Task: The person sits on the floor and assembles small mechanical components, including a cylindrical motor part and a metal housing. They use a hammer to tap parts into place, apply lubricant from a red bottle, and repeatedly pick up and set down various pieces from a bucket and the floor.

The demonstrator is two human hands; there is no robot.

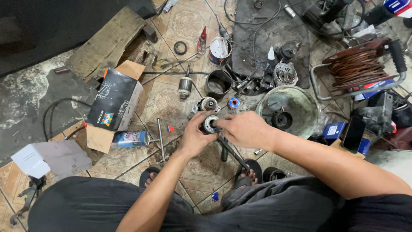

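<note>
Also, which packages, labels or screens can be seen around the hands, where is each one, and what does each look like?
Black box: on the floor, left of the hands, flaps open, coloured print.
Spray can: lying below the box, blue and pink label.
Tin: upper centre, round, white label.
Blue packet: right, beside the bowl, small.
Phone: right of the packet, dark screen.

A black cardboard box (115, 99) with open brown flaps lies far left; beside it a spray can (130, 139) — pale blue label; a small blue box (334, 129) and dark phone (353, 134) right.
</note>
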